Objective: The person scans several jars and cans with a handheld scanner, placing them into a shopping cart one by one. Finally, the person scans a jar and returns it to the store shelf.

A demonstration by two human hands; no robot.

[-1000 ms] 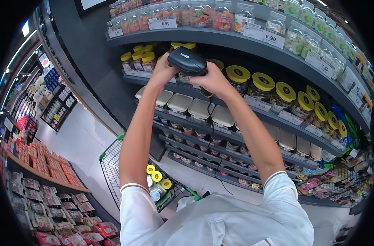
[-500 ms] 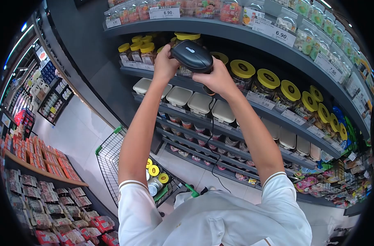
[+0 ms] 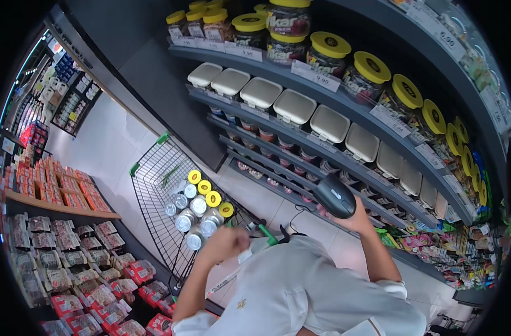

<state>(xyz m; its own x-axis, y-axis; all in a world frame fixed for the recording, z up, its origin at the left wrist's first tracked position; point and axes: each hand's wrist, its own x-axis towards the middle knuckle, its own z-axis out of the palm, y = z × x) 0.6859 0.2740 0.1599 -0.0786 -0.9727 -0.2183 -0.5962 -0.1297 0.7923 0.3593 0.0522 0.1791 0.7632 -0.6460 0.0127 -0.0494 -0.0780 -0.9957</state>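
Note:
In the head view a black handheld barcode scanner (image 3: pixel 335 197) sits in my right hand (image 3: pixel 357 219), in front of the lower shelves. My fingers wrap its handle, and part of its dark cable shows below. My left hand (image 3: pixel 228 246) is low near my body, beside the shopping cart's green-ended handle (image 3: pixel 269 236); its fingers look bent but are smeared by motion. Just beyond that hand, silver-topped cans (image 3: pixel 199 206) and yellow-lidded jars (image 3: pixel 213 198) stand together in the wire shopping cart (image 3: pixel 149 185).
A curved dark shelf unit (image 3: pixel 373 109) carries yellow-lidded jars (image 3: pixel 329 46), pale lidded boxes (image 3: pixel 294 106) and small cups. At left stands a display of packaged food (image 3: pixel 59 274) with orange boxes (image 3: pixel 48 182). Pale floor (image 3: pixel 107 126) runs between them.
Both hands have come down from the jar shelf and parted. My right hand carries the scanner lower and rightward; my left has let go and moved toward the cart. The view has tilted.

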